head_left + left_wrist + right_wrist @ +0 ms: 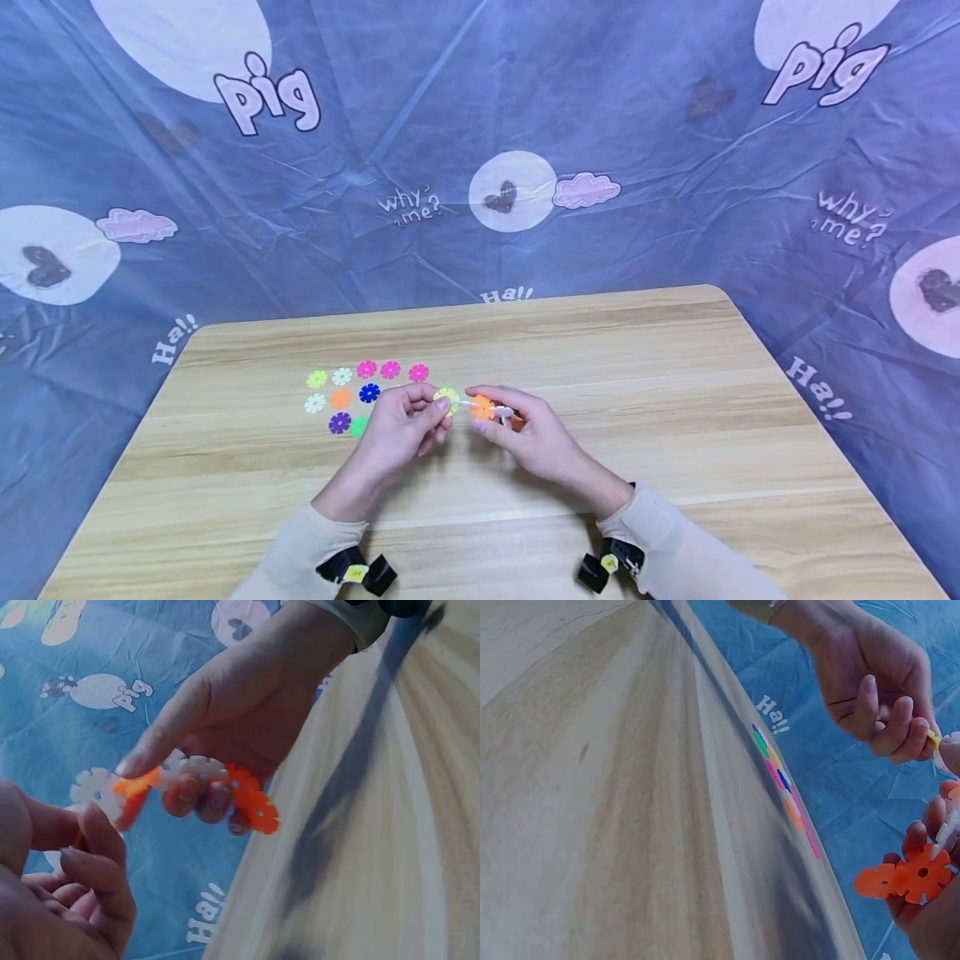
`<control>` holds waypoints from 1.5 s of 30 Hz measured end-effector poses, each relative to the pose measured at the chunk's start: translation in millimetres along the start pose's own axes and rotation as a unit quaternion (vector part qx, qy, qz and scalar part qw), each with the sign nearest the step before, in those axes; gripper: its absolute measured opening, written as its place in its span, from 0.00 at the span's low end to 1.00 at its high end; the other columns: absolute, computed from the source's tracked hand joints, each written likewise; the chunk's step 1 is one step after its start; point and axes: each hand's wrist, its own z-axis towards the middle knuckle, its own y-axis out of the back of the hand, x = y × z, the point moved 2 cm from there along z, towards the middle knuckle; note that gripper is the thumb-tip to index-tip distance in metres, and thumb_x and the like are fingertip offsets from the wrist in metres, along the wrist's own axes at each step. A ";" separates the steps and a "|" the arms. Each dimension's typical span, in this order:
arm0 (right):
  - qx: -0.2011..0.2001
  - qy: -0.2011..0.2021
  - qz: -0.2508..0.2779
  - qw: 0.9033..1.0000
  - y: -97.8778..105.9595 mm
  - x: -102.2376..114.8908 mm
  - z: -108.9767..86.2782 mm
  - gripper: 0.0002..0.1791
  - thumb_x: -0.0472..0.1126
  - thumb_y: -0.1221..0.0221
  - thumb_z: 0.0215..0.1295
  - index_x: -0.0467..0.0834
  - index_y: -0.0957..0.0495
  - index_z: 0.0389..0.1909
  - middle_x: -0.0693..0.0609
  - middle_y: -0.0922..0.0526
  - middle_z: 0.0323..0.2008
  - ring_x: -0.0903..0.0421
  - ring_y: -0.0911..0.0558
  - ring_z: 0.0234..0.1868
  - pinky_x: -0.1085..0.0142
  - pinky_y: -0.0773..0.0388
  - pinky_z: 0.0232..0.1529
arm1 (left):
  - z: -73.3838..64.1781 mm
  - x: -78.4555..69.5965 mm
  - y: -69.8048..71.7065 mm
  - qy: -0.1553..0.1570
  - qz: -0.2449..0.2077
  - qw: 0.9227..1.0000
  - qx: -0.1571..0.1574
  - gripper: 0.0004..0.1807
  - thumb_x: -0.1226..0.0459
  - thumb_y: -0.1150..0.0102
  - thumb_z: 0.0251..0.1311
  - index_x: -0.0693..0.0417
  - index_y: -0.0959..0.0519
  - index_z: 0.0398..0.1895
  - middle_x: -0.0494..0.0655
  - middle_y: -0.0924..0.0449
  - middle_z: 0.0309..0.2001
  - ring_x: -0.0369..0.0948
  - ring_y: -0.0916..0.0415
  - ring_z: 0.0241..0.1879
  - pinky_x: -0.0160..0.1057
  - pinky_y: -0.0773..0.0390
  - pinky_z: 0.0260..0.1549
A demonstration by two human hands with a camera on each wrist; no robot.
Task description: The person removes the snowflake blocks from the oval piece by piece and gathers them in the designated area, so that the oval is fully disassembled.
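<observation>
My left hand [397, 425] pinches a yellow snowflake disc [447, 400], notched around its edge, between thumb and fingers. Facing it, my right hand [536, 433] grips a short chain of interlocked snowflake discs. Orange discs [255, 802] and white discs [202, 766] alternate along this chain. The white disc [96, 789] at its end meets the yellow one; whether the two are slotted together I cannot tell. In the right wrist view, two orange discs [924, 873] stick out from the right hand's fingers, and the yellow disc's edge [933, 738] shows at the left fingertips.
Loose snowflake discs lie on the wooden table [637, 367] left of the hands: pink [367, 368], white [315, 403], yellow [317, 379], orange [341, 398], blue [369, 392], purple [340, 422] and a partly hidden green one [359, 427]. A blue printed cloth [337, 208] hangs behind.
</observation>
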 end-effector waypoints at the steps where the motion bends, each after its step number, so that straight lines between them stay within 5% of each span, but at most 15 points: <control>1: 0.001 -0.002 0.002 1.000 -0.2 0.1 -0.2 0.24 0.41 0.32 0.74 0.48 0.18 0.69 0.47 0.16 0.68 0.48 0.18 0.68 0.64 0.24 0.69 | -0.3 -1.1 0.0 0.003 0.013 1.000 0.001 0.06 0.71 0.43 0.77 0.69 0.21 0.43 0.43 0.16 0.27 0.34 0.25 0.21 0.28 0.32 0.17; 10: 0.029 0.007 0.008 1.000 0.0 2.7 -2.2 0.25 0.40 0.35 0.76 0.48 0.20 0.71 0.47 0.17 0.69 0.50 0.18 0.67 0.62 0.25 0.70 | -2.2 -5.6 4.3 0.004 0.063 0.995 0.077 0.09 0.70 0.49 0.80 0.71 0.25 0.43 0.47 0.21 0.27 0.33 0.29 0.21 0.27 0.30 0.19; 16: 0.048 0.015 0.015 0.999 -0.3 5.7 -2.4 0.25 0.40 0.36 0.77 0.46 0.21 0.72 0.42 0.17 0.69 0.49 0.18 0.67 0.59 0.25 0.71 | -3.0 -3.0 7.0 0.001 0.052 0.992 0.119 0.07 0.70 0.53 0.82 0.66 0.27 0.44 0.42 0.23 0.25 0.32 0.31 0.19 0.26 0.34 0.18; 21: 0.033 0.023 0.008 0.999 -0.2 6.7 -2.1 0.25 0.40 0.37 0.78 0.45 0.22 0.72 0.43 0.18 0.70 0.45 0.18 0.68 0.59 0.23 0.70 | -2.4 1.8 7.2 0.007 -0.019 0.995 0.100 0.10 0.68 0.48 0.81 0.69 0.24 0.50 0.43 0.16 0.27 0.33 0.22 0.20 0.27 0.29 0.14; 28: 0.027 0.021 0.006 0.999 -0.8 4.2 -1.9 0.24 0.39 0.36 0.77 0.45 0.22 0.72 0.44 0.18 0.70 0.49 0.17 0.64 0.63 0.20 0.64 | -0.8 6.9 8.9 0.016 -0.096 0.992 0.079 0.07 0.70 0.42 0.77 0.54 0.18 0.39 0.42 0.09 0.29 0.31 0.17 0.22 0.26 0.25 0.15; 35: 0.032 0.018 0.006 0.999 -0.1 4.2 -3.2 0.24 0.40 0.36 0.77 0.47 0.21 0.72 0.44 0.17 0.69 0.49 0.17 0.64 0.64 0.20 0.64 | -2.6 0.3 7.0 0.019 -0.049 0.996 0.067 0.09 0.72 0.42 0.77 0.57 0.20 0.34 0.42 0.11 0.24 0.31 0.24 0.17 0.26 0.30 0.14; 45: 0.028 0.030 0.008 0.999 -0.4 6.9 -3.9 0.24 0.40 0.36 0.78 0.45 0.21 0.72 0.42 0.17 0.69 0.53 0.17 0.63 0.64 0.21 0.65 | -3.8 -1.1 6.4 0.018 0.009 0.999 0.051 0.09 0.68 0.45 0.80 0.67 0.22 0.41 0.43 0.16 0.22 0.33 0.27 0.15 0.28 0.34 0.14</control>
